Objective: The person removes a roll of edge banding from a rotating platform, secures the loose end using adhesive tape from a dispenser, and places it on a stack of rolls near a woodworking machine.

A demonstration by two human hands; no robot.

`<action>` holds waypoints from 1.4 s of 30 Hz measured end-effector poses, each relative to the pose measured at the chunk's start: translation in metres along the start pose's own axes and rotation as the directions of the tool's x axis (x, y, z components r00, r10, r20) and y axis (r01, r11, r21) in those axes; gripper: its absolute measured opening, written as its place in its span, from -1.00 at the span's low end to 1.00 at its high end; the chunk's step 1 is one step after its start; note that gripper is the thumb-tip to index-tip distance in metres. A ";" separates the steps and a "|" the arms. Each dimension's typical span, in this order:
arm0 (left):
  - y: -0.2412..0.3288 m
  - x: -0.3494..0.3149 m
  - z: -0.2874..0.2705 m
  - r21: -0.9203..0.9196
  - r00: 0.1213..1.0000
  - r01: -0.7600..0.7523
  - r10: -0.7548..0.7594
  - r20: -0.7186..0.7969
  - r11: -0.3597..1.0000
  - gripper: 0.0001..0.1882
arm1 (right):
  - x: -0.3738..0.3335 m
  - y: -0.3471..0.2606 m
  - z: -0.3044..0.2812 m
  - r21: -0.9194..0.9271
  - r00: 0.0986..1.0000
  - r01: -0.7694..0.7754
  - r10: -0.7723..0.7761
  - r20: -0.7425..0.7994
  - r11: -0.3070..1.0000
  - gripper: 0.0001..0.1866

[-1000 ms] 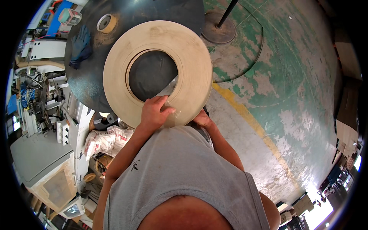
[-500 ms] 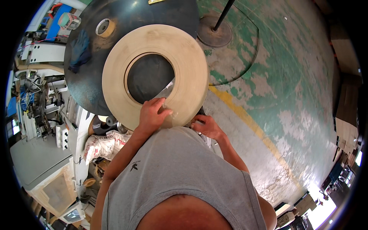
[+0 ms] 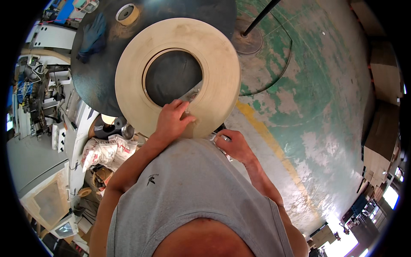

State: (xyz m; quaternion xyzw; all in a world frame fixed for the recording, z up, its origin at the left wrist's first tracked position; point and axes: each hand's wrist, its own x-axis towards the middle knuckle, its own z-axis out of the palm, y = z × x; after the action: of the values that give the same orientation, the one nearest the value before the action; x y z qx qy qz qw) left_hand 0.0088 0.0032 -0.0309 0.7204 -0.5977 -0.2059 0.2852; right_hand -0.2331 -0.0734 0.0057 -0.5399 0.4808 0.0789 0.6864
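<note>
A big cream coil (image 3: 214,55) lies flat on the round dark tabletop (image 3: 92,77). The left hand (image 3: 171,122) presses on its near rim, fingers curled at a loose strip end. The right hand (image 3: 233,145), just beside the coil's edge, seems closed around something small and shiny.

**Hands at a large coil on a round table**

The left hand (image 3: 171,122) is pressing on the near rim of a wide, flat, cream-coloured coil of banding (image 3: 177,73), which is lying on a dark round metal table (image 3: 92,81). The right hand (image 3: 233,145) is gripping something small and silvery just beyond the coil's near right edge.
</note>
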 end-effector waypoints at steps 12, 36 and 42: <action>0.004 -0.003 0.003 0.077 0.994 0.059 -0.066 0.082 0.995 -0.46 | 0.009 -0.065 0.018 -0.057 0.973 -0.218 0.212 -0.096 0.974 -0.58; 0.007 0.002 0.008 -0.033 0.997 0.076 -0.076 0.018 0.997 -0.50 | 0.026 -0.065 -0.006 0.202 0.969 -0.230 0.204 0.141 0.952 -0.67; 0.006 0.001 0.009 -0.042 0.999 0.041 -0.041 0.008 0.998 -0.47 | 0.030 -0.078 -0.015 0.169 0.920 -0.237 0.165 0.357 0.957 -0.48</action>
State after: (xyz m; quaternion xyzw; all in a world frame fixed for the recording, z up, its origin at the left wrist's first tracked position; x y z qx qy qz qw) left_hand -0.0011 0.0005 -0.0334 0.7256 -0.5794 -0.2268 0.2938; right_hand -0.1773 -0.1294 0.0362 -0.3910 0.4141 0.1901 0.7997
